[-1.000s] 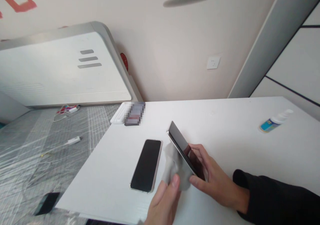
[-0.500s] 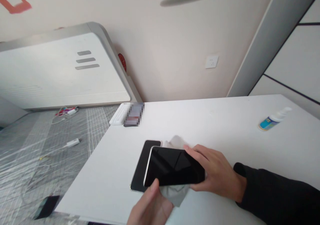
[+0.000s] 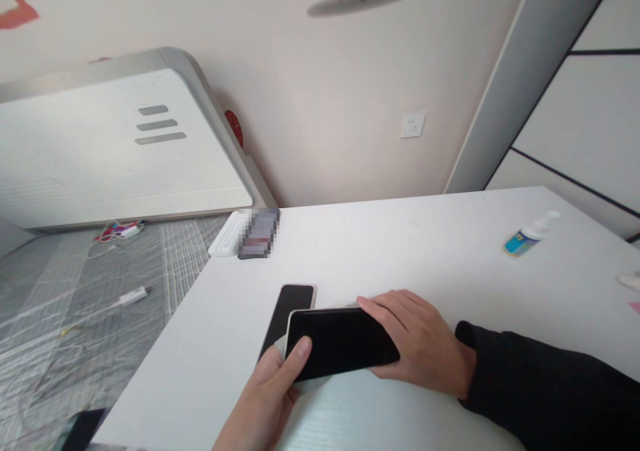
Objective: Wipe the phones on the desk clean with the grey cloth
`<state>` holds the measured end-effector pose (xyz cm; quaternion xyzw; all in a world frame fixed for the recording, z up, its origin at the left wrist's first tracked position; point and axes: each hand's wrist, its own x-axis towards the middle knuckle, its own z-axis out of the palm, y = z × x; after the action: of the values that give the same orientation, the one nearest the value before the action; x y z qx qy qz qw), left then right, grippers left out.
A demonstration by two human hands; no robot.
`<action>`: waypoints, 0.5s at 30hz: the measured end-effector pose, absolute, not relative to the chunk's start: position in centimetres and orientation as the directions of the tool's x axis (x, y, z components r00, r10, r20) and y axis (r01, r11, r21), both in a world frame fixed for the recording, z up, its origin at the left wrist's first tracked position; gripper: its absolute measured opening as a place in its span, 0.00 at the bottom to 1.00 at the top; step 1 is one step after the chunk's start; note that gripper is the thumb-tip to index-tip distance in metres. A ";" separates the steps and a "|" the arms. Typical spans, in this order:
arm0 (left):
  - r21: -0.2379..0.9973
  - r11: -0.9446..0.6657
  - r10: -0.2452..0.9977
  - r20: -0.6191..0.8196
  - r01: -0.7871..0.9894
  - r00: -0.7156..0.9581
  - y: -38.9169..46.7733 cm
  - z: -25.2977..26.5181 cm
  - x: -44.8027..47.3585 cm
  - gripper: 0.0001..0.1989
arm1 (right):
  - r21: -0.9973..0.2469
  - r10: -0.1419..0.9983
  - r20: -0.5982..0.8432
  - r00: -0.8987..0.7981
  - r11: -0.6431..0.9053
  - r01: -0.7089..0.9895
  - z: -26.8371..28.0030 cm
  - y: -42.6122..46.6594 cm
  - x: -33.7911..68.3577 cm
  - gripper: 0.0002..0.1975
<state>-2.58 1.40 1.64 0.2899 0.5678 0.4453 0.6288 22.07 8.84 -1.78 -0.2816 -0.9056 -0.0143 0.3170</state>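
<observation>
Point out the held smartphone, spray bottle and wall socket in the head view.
Held smartphone point(image 3: 341, 341), head view: on its dark screen.
Spray bottle point(image 3: 525, 240), head view: on its blue label.
Wall socket point(image 3: 413, 125), head view: on its white faceplate.

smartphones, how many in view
2 clearly: one smartphone held by left hand and right hand; a second smartphone partly hidden behind it on the white table. The dark slab on the bed and pixelated rectangle at the table's far edge may be more.
</observation>
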 end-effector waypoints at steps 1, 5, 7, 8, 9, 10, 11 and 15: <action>0.890 0.431 0.895 -0.443 -0.151 -0.057 1.4 1.3 -2.8 0.23 | -0.148 0.489 0.595 -0.638 0.847 0.511 -1.7 8.8 22.0 0.32; 0.927 0.361 0.931 -0.350 0.102 -0.106 1.3 1.0 -2.6 0.26 | -0.111 0.444 0.646 -0.621 0.859 0.499 -1.9 8.8 22.0 0.32; 0.939 0.325 0.940 -0.309 0.107 -0.147 1.1 1.0 -1.7 0.26 | -0.130 0.453 0.656 -0.603 0.856 0.501 -2.2 8.7 22.0 0.36; 0.949 0.308 0.940 -0.294 0.062 -0.171 0.8 1.0 -1.1 0.25 | -0.163 0.470 0.648 -0.599 0.854 0.494 -2.3 8.6 21.9 0.39; 0.957 0.290 0.941 -0.289 -0.018 -0.179 0.5 1.0 -0.6 0.24 | -0.214 0.493 0.630 -0.600 0.853 0.476 -2.4 8.5 21.9 0.43; 0.957 0.263 0.947 -0.280 -0.122 -0.158 0.1 0.9 -0.1 0.23 | -0.283 0.523 0.603 -0.602 0.846 0.452 -2.4 8.3 21.9 0.48; 0.947 0.222 0.962 -0.252 -0.233 -0.106 -0.3 0.8 0.2 0.23 | -0.367 0.562 0.565 -0.604 0.827 0.425 -2.3 8.0 21.8 0.53; 0.883 0.124 0.989 -0.075 -0.452 0.124 -1.5 0.3 0.7 0.38 | -0.720 0.703 0.352 -0.618 0.625 0.302 -0.9 6.8 21.8 0.63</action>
<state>0.75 -1.49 0.33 0.3668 0.3663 0.5510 0.6540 21.81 6.84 -0.95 -0.2983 -0.8428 0.3137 0.3197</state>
